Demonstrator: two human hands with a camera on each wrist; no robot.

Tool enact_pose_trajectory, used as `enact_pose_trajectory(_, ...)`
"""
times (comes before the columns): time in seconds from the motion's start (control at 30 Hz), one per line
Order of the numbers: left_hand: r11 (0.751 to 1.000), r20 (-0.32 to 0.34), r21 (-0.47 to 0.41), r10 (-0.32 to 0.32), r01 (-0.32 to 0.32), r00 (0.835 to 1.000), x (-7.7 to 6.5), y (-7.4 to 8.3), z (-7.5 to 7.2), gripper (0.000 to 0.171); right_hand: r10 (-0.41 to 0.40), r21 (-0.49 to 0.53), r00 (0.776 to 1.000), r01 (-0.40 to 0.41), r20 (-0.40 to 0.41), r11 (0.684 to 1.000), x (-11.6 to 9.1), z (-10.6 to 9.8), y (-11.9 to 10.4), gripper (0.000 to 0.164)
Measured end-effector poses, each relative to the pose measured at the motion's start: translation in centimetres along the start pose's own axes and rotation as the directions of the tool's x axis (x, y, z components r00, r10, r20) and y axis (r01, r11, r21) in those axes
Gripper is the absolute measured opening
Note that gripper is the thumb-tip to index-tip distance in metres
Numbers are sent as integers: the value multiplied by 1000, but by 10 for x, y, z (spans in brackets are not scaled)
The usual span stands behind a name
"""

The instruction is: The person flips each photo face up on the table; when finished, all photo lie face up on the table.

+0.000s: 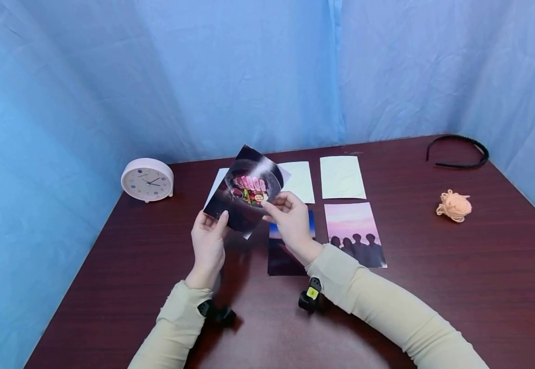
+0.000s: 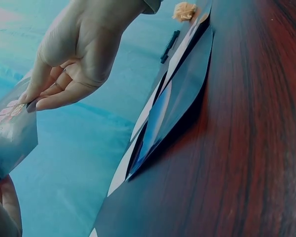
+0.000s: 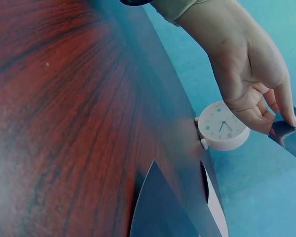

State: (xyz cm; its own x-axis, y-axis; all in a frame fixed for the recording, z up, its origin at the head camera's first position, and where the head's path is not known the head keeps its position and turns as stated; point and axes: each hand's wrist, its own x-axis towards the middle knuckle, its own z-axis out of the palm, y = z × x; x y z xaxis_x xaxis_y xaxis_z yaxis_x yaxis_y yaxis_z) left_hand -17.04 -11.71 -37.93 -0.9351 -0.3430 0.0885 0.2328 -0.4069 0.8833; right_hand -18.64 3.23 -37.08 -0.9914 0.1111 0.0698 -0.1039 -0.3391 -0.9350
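Note:
Both hands hold a glossy photo print (image 1: pixel 244 205) of sliced meat on a dark plate, tilted above the table. My left hand (image 1: pixel 209 245) pinches its lower left corner, thumb on the picture side. At the right edge, my right hand (image 1: pixel 295 223) pinches the print between thumb and fingers; the left wrist view shows this right hand (image 2: pixel 84 54) too. A pale corner (image 1: pixel 286 173) shows behind the print. Below the right hand lies a dark photo with a blue band (image 1: pixel 288 259), partly covered by that hand. Beside it is a pink-sky photo (image 1: pixel 352 225) with silhouetted people.
Two white sheets (image 1: pixel 342 177) lie in the back row, with another white edge (image 1: pixel 216 184) partly hidden behind the held print. A round white alarm clock (image 1: pixel 147 179) stands at back left. A black headband (image 1: pixel 484 154) and a peach yarn ball (image 1: pixel 454 206) lie on the right.

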Motion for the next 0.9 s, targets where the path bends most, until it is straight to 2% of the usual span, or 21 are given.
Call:
enact_pose_trajectory(0.2, 999, -24, -3, 51, -51, 998, 2, 1, 1, 25, 9, 11, 1000, -10, 18, 1000, 0, -1, 0, 15)
enact_pose_trajectory(0.3, 997, -36, 14, 72, -72, 997, 2, 1, 0, 28, 13, -40, 1000, -12, 20, 999, 1, -5, 1, 14)
enact_pose_trajectory(0.53, 995, -18, 72, 68, -66, 998, 3, 3, -6, 31, -16, -130, 1000, 18, 15, 991, 7, -20, -4, 15)
enact_pose_trajectory(0.77, 983, 24, 174, 47, -50, 999, 5, 4, -18, 29, 4, -170, 1000, -4, -6, 985, 15, -33, -8, 26)
enact_pose_trajectory(0.9, 961, 58, 275, 24, -39, 998, 7, 7, -24, 26, 22, -210, 1000, -18, 20, 978, 18, -38, -9, 27)
